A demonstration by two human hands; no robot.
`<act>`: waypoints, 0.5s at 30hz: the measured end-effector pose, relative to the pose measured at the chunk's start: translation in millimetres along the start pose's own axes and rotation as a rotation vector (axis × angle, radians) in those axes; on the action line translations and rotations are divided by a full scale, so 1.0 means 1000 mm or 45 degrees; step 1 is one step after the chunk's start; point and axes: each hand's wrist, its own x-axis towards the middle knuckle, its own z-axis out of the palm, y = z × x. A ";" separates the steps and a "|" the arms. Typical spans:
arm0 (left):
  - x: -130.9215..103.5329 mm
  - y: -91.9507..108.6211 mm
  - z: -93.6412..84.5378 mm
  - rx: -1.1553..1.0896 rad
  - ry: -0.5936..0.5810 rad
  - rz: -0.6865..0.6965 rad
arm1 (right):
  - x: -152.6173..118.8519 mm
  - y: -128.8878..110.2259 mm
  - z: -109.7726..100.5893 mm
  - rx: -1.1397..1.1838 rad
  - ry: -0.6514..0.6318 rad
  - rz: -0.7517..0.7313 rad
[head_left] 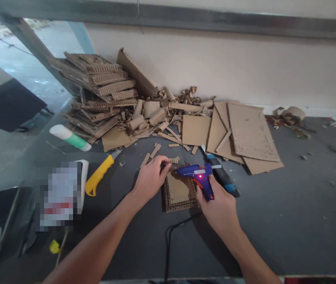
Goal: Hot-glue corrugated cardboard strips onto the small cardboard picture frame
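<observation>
In the head view, my right hand (219, 205) is wrapped round a purple glue gun (199, 173) with a red light glowing on its side. Its nozzle points left, over the top edge of a small square cardboard frame piece (181, 187) with corrugated strips along its borders. My left hand (153, 175) is at the frame's upper left corner, thumb and forefinger pinched on a short corrugated cardboard strip (174, 160). The fingertips partly hide whether the strip touches the frame. A black cord (169, 236) runs below the frame to the table's front edge.
Left of my hands lie a yellow-handled saw (99, 175), a white and green tube (70, 137) and a pixelated object (58, 197). A blue and black cutter (223, 175) lies at right. Behind are stacked cardboard trays (105, 86), scraps (150, 114) and corrugated sheets (252, 132).
</observation>
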 end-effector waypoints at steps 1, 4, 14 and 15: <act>0.000 0.000 0.001 -0.003 -0.009 -0.004 | -0.001 0.000 0.000 0.002 -0.006 0.004; 0.000 0.000 0.001 -0.008 -0.018 -0.005 | -0.002 0.000 0.000 0.026 -0.026 0.014; 0.001 0.001 0.000 0.023 0.000 -0.003 | -0.008 0.003 -0.002 0.017 -0.077 0.066; 0.001 0.001 0.000 0.021 0.004 0.002 | -0.008 0.004 -0.003 0.007 -0.078 0.067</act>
